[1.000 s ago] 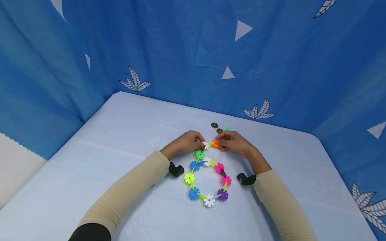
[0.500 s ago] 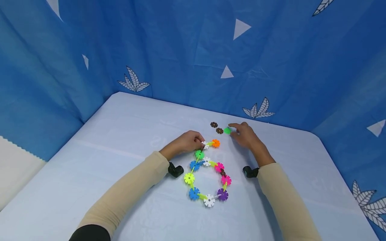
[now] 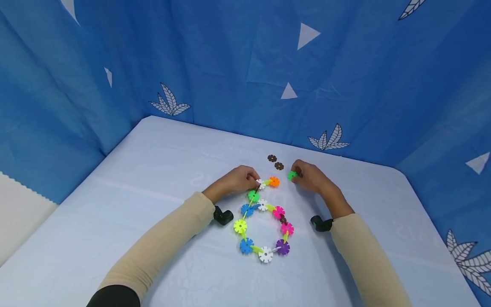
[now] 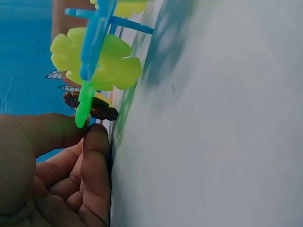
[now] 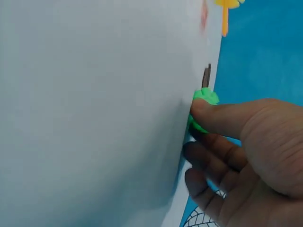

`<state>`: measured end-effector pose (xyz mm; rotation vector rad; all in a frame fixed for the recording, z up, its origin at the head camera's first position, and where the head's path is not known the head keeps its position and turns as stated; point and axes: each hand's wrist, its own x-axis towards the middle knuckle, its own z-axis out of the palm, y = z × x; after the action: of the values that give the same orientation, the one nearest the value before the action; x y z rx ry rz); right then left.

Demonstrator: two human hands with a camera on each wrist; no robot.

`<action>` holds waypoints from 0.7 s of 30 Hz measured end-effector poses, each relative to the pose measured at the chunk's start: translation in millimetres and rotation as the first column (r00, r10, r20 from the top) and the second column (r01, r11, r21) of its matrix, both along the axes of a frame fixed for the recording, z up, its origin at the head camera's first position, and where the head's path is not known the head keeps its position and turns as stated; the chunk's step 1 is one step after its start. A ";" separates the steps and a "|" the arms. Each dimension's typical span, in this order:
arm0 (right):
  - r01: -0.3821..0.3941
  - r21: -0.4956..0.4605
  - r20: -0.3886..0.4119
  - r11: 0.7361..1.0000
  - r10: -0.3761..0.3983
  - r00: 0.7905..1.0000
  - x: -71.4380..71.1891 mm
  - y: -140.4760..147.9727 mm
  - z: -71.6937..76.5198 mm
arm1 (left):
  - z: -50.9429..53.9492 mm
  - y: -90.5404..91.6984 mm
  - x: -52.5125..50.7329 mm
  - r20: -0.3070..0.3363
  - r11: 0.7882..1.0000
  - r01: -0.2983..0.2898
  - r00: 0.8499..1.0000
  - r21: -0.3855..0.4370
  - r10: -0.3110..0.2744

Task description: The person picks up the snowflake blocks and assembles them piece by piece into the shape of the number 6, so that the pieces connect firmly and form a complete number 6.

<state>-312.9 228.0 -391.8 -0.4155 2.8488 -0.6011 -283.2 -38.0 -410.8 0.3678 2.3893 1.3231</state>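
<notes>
A chain of notched plastic discs [image 3: 240,226] in many colours lies on the table, its lower part forming a ring. My left hand [image 3: 239,179] pinches the chain's upper part, close to a white disc [image 3: 261,184] and a brown disc [image 4: 102,109]. An orange disc [image 3: 274,182] ends that part on the right. To the right of it, my right hand [image 3: 308,175] holds a loose green disc [image 3: 291,175]. In the right wrist view, the thumb presses on this green disc [image 5: 207,96]; the fingertips behind it are partly hidden.
Two loose brown discs, one farther back [image 3: 272,158] and one nearer [image 3: 278,166], lie beyond the chain on the white-covered table [image 3: 172,162]. A blue patterned curtain [image 3: 238,64] hangs behind the table's far edge. Both wrists carry small black devices [image 3: 223,216].
My right hand has left the orange disc, reached back and right to the loose green disc, and picked it up, drawing it slightly nearer. My left hand has stayed on the chain.
</notes>
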 end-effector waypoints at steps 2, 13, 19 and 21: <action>0.003 -0.032 -0.026 0.999 -0.004 1.000 5.2 -0.4 -1.6 | -0.2 -0.2 -0.1 -0.004 1.000 -0.001 1.000 0.005 0.001; -0.045 -0.117 -0.045 0.992 0.040 0.998 30.7 -13.1 -1.4 | 2.1 0.8 0.6 -0.002 1.000 0.007 1.000 0.008 -0.007; -0.096 -0.129 -0.048 0.987 0.091 0.995 32.7 -18.3 -2.2 | 2.3 -0.1 -0.4 -0.013 0.999 0.040 0.999 -0.021 -0.040; -0.099 -0.132 -0.047 0.986 0.093 0.995 32.4 -20.7 -2.3 | 2.0 -0.9 -1.2 -0.021 0.998 0.058 0.998 -0.025 -0.059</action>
<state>-280.5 207.4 -394.0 -0.5903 2.8163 -0.7766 -284.4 -38.8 -408.9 0.4440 2.3912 1.2699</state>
